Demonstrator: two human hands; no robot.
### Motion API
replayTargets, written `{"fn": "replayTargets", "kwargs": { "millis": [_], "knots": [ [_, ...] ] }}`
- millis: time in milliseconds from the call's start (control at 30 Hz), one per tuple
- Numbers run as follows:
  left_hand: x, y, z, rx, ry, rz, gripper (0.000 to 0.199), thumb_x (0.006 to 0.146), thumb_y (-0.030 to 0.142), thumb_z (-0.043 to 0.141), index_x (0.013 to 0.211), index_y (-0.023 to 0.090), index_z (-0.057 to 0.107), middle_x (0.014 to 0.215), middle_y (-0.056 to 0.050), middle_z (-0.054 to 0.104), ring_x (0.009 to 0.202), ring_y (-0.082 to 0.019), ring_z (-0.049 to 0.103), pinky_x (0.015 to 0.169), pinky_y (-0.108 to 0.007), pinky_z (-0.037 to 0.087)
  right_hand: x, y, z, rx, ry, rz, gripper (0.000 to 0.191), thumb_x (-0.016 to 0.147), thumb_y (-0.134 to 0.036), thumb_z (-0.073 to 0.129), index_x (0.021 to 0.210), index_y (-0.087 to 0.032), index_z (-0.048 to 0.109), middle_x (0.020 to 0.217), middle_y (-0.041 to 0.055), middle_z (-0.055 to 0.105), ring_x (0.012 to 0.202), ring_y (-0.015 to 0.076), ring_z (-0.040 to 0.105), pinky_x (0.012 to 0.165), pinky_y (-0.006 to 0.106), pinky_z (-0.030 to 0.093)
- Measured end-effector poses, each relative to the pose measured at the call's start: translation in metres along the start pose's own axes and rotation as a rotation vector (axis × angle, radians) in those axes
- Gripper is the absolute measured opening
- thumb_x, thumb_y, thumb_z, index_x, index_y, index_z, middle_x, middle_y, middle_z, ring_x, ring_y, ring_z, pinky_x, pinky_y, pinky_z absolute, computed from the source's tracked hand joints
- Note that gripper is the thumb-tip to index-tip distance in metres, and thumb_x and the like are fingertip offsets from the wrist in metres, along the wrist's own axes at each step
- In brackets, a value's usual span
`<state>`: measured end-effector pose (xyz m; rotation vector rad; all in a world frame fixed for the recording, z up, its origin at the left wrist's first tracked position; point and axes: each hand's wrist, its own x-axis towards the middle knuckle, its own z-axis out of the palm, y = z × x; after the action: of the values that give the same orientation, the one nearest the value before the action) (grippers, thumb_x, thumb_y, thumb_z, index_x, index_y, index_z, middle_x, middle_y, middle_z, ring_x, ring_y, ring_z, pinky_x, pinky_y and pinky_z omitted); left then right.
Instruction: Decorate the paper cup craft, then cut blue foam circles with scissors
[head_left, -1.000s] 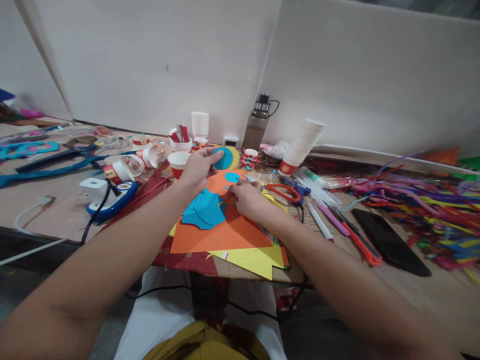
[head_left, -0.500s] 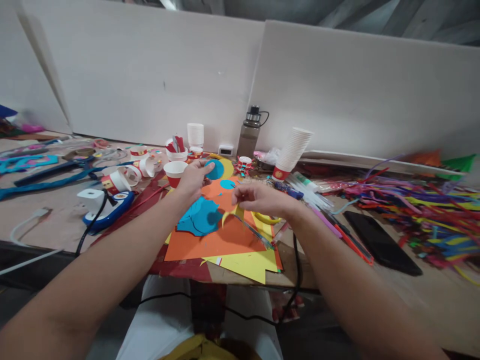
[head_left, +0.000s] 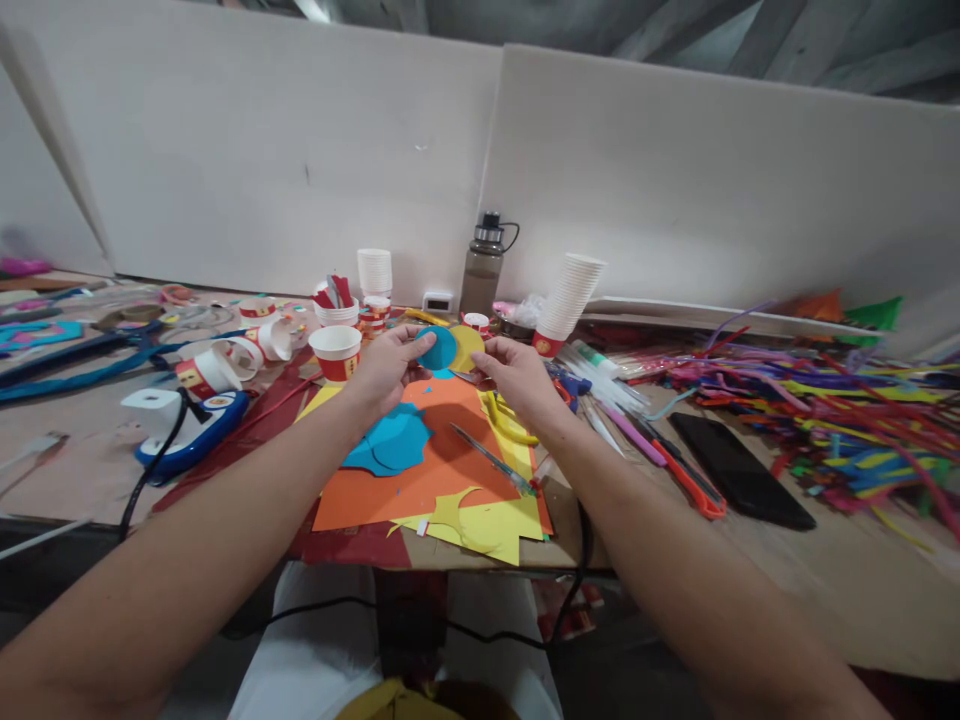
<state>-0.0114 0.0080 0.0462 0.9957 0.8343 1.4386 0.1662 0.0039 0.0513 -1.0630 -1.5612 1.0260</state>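
Between the fingertips of my left hand (head_left: 388, 368) is a blue paper circle (head_left: 436, 348). A yellow paper circle (head_left: 470, 348) lies beside it, partly overlapped by the blue one, and my right hand (head_left: 517, 375) pinches its right edge. Both circles are held up above an orange sheet (head_left: 420, 495). Blue paper offcuts (head_left: 394, 440) rest on that sheet near my left wrist. To their right is a clear pen (head_left: 491, 458). A thin yellow offcut (head_left: 450, 512) lies on yellow paper (head_left: 502, 530) at the table's front edge.
Behind my left hand stands a red and white paper cup (head_left: 335, 352). Stacked cups (head_left: 570, 295) and a water bottle (head_left: 481, 270) are at the back. A phone (head_left: 739, 470) and many pipe cleaners (head_left: 825, 400) lie right; a blue-based power strip (head_left: 195, 435) sits left.
The yellow offcut has left my right hand and lies at the front. My right hand has moved up to the yellow circle, which now sits closer beside the blue one.
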Motion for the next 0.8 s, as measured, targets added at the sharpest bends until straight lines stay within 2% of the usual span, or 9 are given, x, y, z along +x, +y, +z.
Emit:
{"fn": "replayTargets", "kwargs": {
  "millis": [133,267,500,667,800],
  "knots": [
    [0.0035,0.0,-0.004,-0.074,0.037,0.015,0.022,0.068,0.026,0.077,0.079,0.015,0.062,0.07,0.002,0.062,0.058,-0.008,0.057,0.05,-0.02,0.051,-0.0021,-0.0058,-0.0022,-0.003,0.131,-0.019,0.017,0.075,-0.03,0.062,0.067,-0.017,0.055,0.056,-0.0038,0.054,0.051,0.0071,0.051,0.052,0.02,0.044],
    [0.0046,-0.0042,-0.0042,-0.057,-0.023,0.044,0.024,0.067,0.027,0.079,0.081,0.015,0.063,0.074,0.0,0.064,0.061,-0.008,0.058,0.05,-0.019,0.051,-0.0039,-0.0095,-0.0036,-0.04,0.181,-0.047,0.015,0.076,-0.028,0.061,0.067,-0.017,0.056,0.054,-0.0034,0.054,0.05,0.0076,0.049,0.05,0.02,0.042],
    [-0.0009,-0.0084,0.0029,-0.03,-0.106,0.064,0.027,0.063,0.023,0.081,0.08,0.013,0.062,0.077,-0.001,0.066,0.065,-0.01,0.061,0.055,-0.023,0.057,-0.0057,-0.0076,-0.0005,-0.097,0.116,-0.117,0.019,0.079,-0.034,0.06,0.071,-0.016,0.06,0.058,-0.0017,0.058,0.053,0.009,0.054,0.054,0.021,0.045],
    [-0.0027,-0.0073,0.0031,-0.048,-0.139,0.034,0.03,0.066,0.018,0.079,0.091,0.014,0.062,0.08,-0.001,0.067,0.065,-0.01,0.063,0.054,-0.023,0.058,-0.0072,-0.0068,0.0004,-0.091,0.054,-0.154,0.023,0.081,-0.038,0.059,0.073,-0.016,0.06,0.058,-0.0015,0.058,0.054,0.0088,0.054,0.056,0.021,0.045],
    [-0.0028,-0.004,0.0026,-0.038,-0.178,-0.019,0.027,0.067,0.018,0.078,0.09,0.011,0.066,0.084,-0.005,0.068,0.065,-0.01,0.063,0.053,-0.021,0.057,-0.0069,-0.0041,0.0008,-0.081,0.034,-0.163,0.026,0.081,-0.042,0.06,0.076,-0.017,0.061,0.06,-0.0013,0.059,0.055,0.0091,0.054,0.057,0.021,0.045]
  ]
}}
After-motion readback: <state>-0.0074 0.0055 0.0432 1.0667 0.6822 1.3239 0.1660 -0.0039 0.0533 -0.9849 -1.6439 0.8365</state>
